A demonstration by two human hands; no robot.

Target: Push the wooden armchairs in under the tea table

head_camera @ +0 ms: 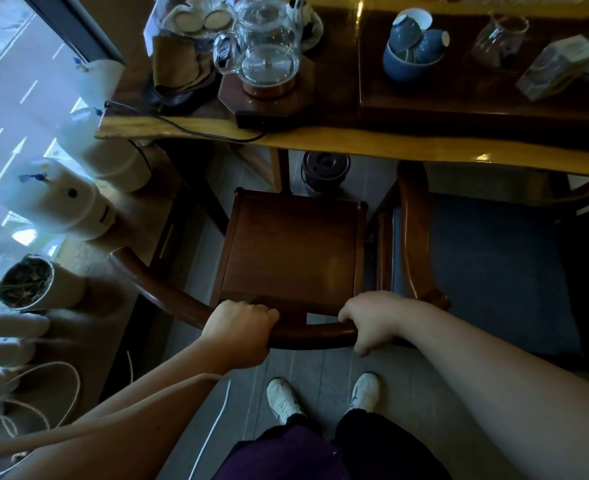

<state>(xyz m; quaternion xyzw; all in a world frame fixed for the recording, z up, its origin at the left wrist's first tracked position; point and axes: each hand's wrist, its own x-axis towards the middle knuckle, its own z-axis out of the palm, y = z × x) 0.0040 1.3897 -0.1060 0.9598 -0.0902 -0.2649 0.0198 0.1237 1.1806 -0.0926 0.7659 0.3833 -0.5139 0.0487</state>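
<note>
A dark wooden armchair [291, 247] with a curved back rail stands in front of me, its seat facing the tea table [355, 142]. The seat's front edge lies just short of the table's yellow edge. My left hand [241, 329] is closed over the back rail left of centre. My right hand [372, 320] grips the same rail right of centre. A second armchair [487, 258] with a dark blue cushion stands to the right, its front partly under the table.
On the table are a glass teapot [267, 46] on a wooden heater base, blue cups [412, 46] and a black cable. A dark waste bucket [324, 171] sits on the floor under the table. White jars [57, 199] line the window ledge on the left.
</note>
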